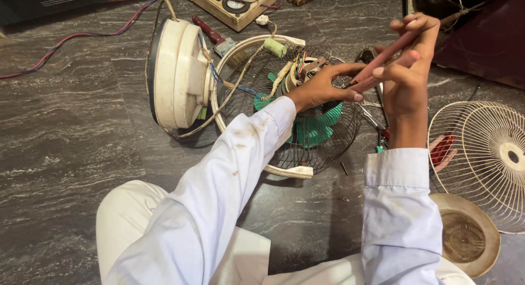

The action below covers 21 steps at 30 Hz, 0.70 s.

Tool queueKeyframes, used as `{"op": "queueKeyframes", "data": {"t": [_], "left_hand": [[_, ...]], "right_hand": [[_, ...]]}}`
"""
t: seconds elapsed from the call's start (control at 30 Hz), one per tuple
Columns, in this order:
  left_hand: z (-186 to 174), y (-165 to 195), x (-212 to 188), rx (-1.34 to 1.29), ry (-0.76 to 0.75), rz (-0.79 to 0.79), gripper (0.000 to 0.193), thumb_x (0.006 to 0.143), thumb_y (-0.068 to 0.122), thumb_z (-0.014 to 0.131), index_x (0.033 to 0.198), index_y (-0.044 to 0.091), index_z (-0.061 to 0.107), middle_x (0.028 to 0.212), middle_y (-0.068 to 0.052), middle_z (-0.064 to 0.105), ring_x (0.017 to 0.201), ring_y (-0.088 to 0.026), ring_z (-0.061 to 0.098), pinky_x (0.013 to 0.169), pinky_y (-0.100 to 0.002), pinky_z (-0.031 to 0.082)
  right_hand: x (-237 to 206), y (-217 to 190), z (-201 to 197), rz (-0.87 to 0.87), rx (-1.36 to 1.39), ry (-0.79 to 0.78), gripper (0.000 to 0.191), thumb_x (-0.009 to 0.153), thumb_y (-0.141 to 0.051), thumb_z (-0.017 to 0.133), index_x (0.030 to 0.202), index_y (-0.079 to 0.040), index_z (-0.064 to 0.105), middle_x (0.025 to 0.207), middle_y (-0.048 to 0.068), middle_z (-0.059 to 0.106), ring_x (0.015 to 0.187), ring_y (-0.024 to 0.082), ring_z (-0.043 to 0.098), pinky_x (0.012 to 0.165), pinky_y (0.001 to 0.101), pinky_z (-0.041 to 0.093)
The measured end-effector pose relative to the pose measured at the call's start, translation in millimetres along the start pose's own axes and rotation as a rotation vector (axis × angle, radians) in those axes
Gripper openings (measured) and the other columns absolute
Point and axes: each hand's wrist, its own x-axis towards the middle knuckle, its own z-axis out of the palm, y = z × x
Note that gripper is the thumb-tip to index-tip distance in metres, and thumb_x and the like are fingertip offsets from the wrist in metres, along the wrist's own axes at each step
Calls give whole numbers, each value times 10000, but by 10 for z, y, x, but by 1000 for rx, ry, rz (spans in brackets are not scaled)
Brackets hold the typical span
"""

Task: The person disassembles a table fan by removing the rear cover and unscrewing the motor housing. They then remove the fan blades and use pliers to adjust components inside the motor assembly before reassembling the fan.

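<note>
Tool tip slipping near the fan motor [299,72]

Your right hand [407,80] is gripping a reddish tool [383,58]; your left hand [322,88] is pinching its tip beside the motor's wires [302,60], risking a snag.

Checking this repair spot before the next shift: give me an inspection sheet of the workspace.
Surface: dark marbled stone floor, person seated on it.
Job's things: pink-handled tool; dark wire fan guard with green blades and exposed motor.
Clutter: cream fan housing on edge; cream front grille; round dusty disc; red-handled screwdriver; pliers.
Grippers: left hand at the tool's tip over the motor; right hand grips the tool.
Cables: red and blue wire across floor; coloured leads at motor.
Surroundings: wooden switch board; dark red object.
</note>
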Motion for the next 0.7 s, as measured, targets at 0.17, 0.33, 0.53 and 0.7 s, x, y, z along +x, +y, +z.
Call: {"op": "queueKeyframes", "data": {"t": [0.17,0.33,0.53,0.7], "left_hand": [[13,68,-13,-34,36,-11,928,733,369,922,1498,32,520,1480,-142,593,1442,-282,499,1236,-430,338],[-8,49,2,-74,66,-48,962,702,393,941,1485,28,518,1477,-147,590,1446,-287,500,1241,-428,353],[19,1,-18,-42,119,-51,974,683,384,944,1483,29,516,1493,-171,568,1461,-289,457,1242,-433,312],[24,-54,-30,-78,163,-78,804,754,313,922,1393,-39,584,1243,-222,654,1198,-289,626,1076,-421,502]], "right_hand": [[30,-46,-65,23,1,-57,712,641,-76,683,1307,-185,457,1465,-15,431,1484,170,356,1181,402,386],[94,30,175,19,-180,199,586,780,-3,628,1353,-80,529,1235,60,483,1182,201,464,1041,348,423],[172,176,294,-145,-127,315,393,886,18,490,1273,-41,471,1162,151,637,1038,213,677,975,368,597],[226,109,96,-59,162,-69,546,835,-43,502,1374,30,558,1130,181,669,1025,269,686,996,415,602]]}}
